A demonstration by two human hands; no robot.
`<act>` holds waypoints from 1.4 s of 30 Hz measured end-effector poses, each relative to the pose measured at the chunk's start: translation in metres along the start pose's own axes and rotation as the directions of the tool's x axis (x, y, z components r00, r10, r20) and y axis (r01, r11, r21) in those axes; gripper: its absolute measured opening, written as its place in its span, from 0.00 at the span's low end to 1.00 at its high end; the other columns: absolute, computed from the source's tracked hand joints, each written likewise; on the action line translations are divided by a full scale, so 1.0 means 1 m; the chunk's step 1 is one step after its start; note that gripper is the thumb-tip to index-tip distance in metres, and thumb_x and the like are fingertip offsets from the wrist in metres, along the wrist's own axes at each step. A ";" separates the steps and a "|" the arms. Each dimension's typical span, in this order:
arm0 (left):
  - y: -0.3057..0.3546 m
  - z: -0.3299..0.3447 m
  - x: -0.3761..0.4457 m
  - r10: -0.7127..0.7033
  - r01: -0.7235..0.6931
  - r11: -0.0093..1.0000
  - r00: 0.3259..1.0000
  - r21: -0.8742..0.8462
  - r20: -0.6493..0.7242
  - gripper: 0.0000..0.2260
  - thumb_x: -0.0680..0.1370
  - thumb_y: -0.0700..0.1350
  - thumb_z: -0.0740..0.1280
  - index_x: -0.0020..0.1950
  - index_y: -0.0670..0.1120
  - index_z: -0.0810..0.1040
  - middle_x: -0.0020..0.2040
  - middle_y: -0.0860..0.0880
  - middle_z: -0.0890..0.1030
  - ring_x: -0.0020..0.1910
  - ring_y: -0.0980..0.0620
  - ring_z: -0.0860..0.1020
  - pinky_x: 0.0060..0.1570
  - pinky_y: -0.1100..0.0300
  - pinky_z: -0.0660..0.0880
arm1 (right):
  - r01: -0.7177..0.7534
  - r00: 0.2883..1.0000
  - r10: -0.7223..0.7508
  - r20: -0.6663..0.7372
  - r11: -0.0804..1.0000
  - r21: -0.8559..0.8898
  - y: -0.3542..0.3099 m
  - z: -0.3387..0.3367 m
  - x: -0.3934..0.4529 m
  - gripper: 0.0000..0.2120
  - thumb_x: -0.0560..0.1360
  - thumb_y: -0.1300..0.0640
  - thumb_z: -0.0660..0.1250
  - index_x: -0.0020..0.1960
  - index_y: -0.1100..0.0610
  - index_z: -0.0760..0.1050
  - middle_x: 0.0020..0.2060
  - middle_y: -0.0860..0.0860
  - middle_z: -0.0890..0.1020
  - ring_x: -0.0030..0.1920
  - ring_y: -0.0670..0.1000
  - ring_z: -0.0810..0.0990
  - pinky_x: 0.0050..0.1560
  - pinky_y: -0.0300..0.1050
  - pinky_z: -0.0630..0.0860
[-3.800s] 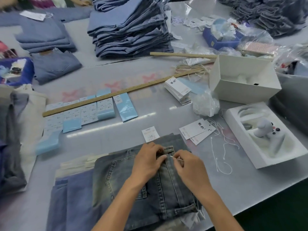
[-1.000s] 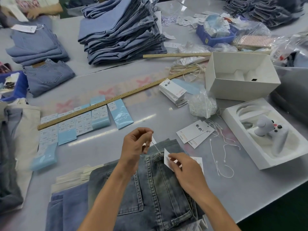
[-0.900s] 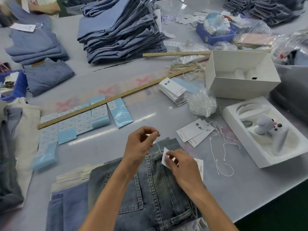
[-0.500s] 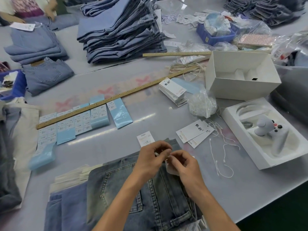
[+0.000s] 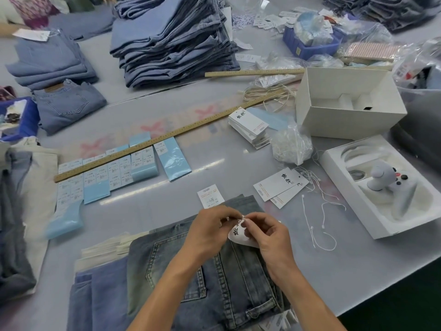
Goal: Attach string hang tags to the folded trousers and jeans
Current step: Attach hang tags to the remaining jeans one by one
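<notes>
While both hands meet over the folded faded-blue denim jeans (image 5: 191,278) on the grey surface (image 5: 152,211), left hand (image 5: 210,232) and right hand (image 5: 269,237) fingers pinch the white card hang tag (image 5: 236,235) at its top, just above the waistband.

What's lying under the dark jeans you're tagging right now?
Under the dark jeans lighter blue folded jeans stick out to the left, with cream folded fabric showing above them. How many pieces lie beneath is covered.

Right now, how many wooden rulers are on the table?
2: a long ruler lying diagonally above the blue label strips, and a shorter ruler beside the tall jeans stack. Clutter may hide others.
</notes>
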State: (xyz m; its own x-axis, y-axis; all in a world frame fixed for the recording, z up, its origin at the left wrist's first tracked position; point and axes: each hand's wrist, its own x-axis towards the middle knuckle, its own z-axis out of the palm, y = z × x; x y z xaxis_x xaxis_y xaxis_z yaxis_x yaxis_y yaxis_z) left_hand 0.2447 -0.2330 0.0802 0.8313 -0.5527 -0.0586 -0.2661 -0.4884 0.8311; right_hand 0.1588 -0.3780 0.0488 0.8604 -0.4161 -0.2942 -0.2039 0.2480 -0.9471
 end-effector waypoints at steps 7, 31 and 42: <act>-0.010 -0.001 -0.014 0.002 -0.005 0.999 0.998 -0.042 -0.070 0.13 0.78 0.41 0.73 0.52 0.60 0.77 0.46 0.61 0.82 0.46 0.56 0.80 0.43 0.70 0.73 | 0.026 0.999 -0.024 0.025 0.996 -0.091 0.002 0.000 0.000 0.08 0.75 0.58 0.75 0.50 0.46 0.86 0.46 0.49 0.87 0.49 0.50 0.86 0.51 0.44 0.83; -0.014 0.001 -0.011 0.017 -0.017 1.000 0.999 0.003 0.027 0.14 0.79 0.45 0.72 0.54 0.62 0.71 0.48 0.63 0.81 0.48 0.58 0.80 0.49 0.56 0.79 | 0.035 0.995 -0.015 0.095 0.976 -0.214 -0.005 0.006 -0.005 0.08 0.78 0.56 0.73 0.51 0.42 0.84 0.46 0.46 0.86 0.51 0.47 0.84 0.53 0.42 0.82; -0.024 0.013 -0.007 -0.078 0.064 0.969 0.996 -0.239 -0.049 0.14 0.76 0.45 0.76 0.50 0.62 0.75 0.51 0.52 0.78 0.43 0.51 0.78 0.43 0.61 0.78 | 0.000 1.000 -0.002 -0.017 0.992 -0.126 -0.008 0.014 -0.008 0.11 0.76 0.58 0.74 0.47 0.42 0.86 0.43 0.46 0.87 0.46 0.46 0.85 0.46 0.37 0.80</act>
State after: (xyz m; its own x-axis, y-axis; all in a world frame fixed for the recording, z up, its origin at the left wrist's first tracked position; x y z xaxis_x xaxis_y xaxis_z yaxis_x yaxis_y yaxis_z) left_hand 0.2388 -0.2261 0.0538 0.8721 -0.4797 -0.0960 -0.0883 -0.3475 0.9335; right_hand 0.1601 -0.3643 0.0609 0.8528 -0.4313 -0.2946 -0.2613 0.1362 -0.9556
